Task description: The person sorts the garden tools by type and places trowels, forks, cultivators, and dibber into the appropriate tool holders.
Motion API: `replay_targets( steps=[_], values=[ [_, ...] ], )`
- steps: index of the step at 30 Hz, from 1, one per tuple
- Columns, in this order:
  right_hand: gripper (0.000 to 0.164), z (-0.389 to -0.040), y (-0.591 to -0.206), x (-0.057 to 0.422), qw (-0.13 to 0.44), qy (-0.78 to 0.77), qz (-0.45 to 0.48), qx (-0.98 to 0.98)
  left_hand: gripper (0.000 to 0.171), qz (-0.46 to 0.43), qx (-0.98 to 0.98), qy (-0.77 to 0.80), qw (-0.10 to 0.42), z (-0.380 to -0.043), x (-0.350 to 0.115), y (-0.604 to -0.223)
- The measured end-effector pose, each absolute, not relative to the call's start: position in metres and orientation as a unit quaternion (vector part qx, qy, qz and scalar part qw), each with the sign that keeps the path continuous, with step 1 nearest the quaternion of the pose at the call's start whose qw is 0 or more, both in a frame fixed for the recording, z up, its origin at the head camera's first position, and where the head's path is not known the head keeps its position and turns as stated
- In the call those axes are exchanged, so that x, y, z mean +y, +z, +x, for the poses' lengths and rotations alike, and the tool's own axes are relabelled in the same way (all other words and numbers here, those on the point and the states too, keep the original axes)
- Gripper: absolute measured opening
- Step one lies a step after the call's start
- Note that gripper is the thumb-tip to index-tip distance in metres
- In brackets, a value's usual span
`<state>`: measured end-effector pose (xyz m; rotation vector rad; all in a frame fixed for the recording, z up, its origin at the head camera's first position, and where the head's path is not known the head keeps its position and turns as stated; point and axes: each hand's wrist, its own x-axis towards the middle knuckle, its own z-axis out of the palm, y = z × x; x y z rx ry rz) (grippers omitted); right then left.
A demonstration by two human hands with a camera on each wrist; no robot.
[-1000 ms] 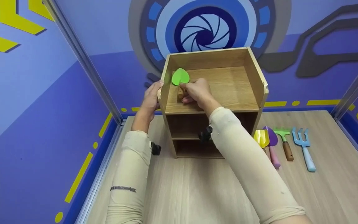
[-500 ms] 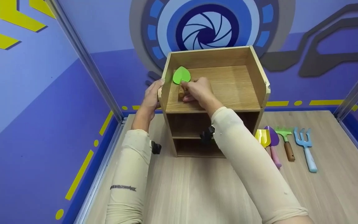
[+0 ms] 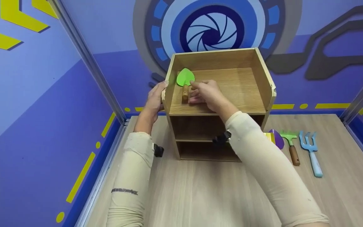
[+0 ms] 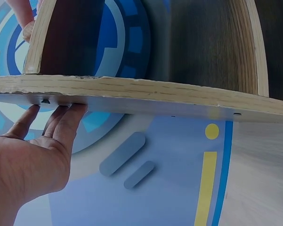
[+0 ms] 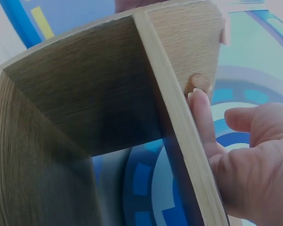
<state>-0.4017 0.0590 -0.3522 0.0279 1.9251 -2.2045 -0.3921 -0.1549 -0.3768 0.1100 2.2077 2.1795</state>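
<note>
A small trowel [image 3: 185, 78] with a green leaf-shaped blade and wooden handle lies on the top level of a wooden shelf unit [image 3: 225, 91], close to its left side wall. Beside the handle, my right hand [image 3: 209, 94] has its thumb and fingers spread apart, holding nothing. In the right wrist view, its fingertips are right at the round handle end [image 5: 200, 82], while the blade is hidden. My left hand [image 3: 154, 98] rests against the outside of the left side panel; the left wrist view shows its extended fingers [image 4: 68, 125] touching that panel.
Right of the shelf lie a green hand rake [image 3: 291, 148] with a brown handle, a light blue hand fork [image 3: 310, 154] and a purple tool [image 3: 277, 138] beside a yellow one, both partly behind my right sleeve. Patterned blue walls [image 3: 112, 72] stand behind and at the sides.
My right hand has let go of the trowel's handle and drawn slightly right, fingers opening. The trowel stays on the top level. My left hand stays at the panel.
</note>
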Motion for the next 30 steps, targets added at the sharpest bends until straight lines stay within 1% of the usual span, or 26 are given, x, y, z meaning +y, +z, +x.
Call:
replay_targets(
  steps=[3,6,13,19,23,30],
  values=[
    [0.048,-0.395,-0.352,0.067,0.132,-0.743,-0.013,0.656,0.057,0.031,0.712,0.702,0.017,-0.391,-0.158,-0.378],
    [0.051,-0.388,-0.350,0.080,0.148,-0.732,-0.036,0.664,0.056,0.027,0.710,0.703,0.015,-0.391,-0.159,-0.378],
    [0.050,-0.370,-0.344,0.122,0.136,-0.718,-0.069,0.679,0.054,0.031,0.705,0.708,0.014,-0.392,-0.153,-0.376],
    [0.052,-0.346,-0.347,0.157,0.127,-0.687,-0.096,0.709,0.055,0.035,0.710,0.703,0.016,-0.392,-0.151,-0.374],
    [0.051,-0.324,-0.357,0.177,0.135,-0.671,-0.106,0.721,0.056,0.034,0.710,0.703,0.018,-0.392,-0.153,-0.374],
    [0.043,-0.293,-0.370,0.211,0.149,-0.661,-0.121,0.726,0.056,0.041,0.707,0.706,0.026,-0.394,-0.155,-0.375]
  ],
)
